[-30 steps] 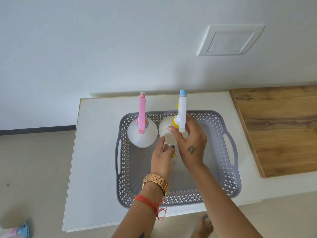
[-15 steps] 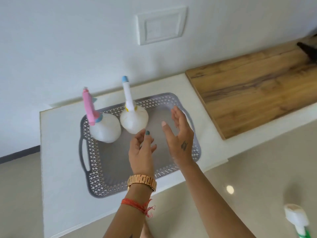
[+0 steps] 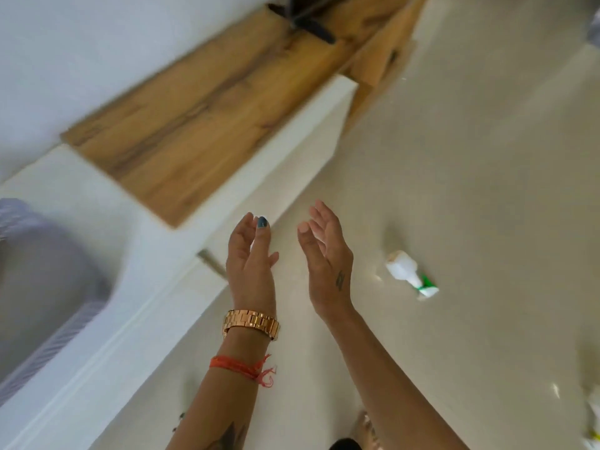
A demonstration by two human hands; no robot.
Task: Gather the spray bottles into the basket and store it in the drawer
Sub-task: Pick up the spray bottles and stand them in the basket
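both hands are empty — the left hand and right hand hang loose-fingered over the floor. a green-capped spray bottle lies there uncollected; the basket sits blurred on the counter's left end, not yet stored.

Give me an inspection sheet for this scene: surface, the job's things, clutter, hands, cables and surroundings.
Surface: white counter with a wooden board lying on it.
Job's things: grey basket at the left edge, blurred, contents not visible; white spray bottle with green trigger lying on the floor.
Clutter: dark object at the board's far end, too blurred to name.
Hands: left hand and right hand both open, holding nothing, raised over the floor beside the counter.
Cables: nothing seen.
Surroundings: white wall, beige floor.
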